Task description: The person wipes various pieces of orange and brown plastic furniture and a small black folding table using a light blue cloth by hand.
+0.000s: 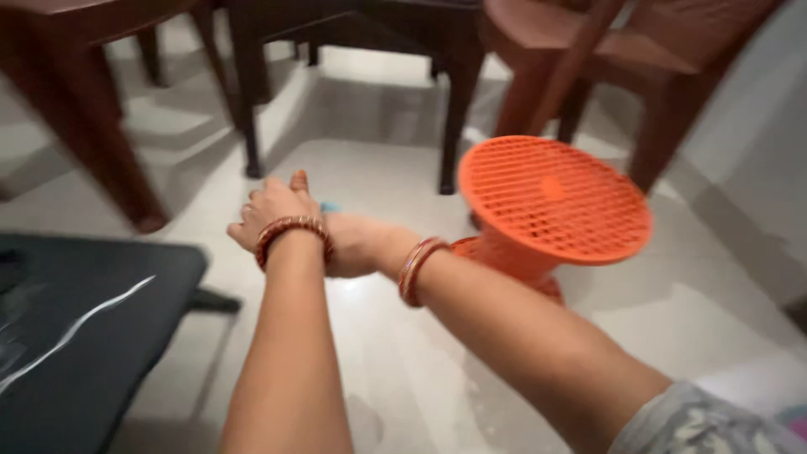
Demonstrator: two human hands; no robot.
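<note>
Two bare forearms cross; left hand (273, 210) overlaps right hand (353, 244), grips unclear through blur, beside the orange plastic lattice-topped stool (551, 206).

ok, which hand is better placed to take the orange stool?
Probably right. The right hand lies nearer the orange stool, its forearm beside the seat; the left hand sits farther off, across the right wrist.

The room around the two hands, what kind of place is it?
Probably a room in a home, perhaps a dining area: brown plastic chairs and a dark table stand on a pale tiled floor, with an orange plastic stool beside the hands.
</note>
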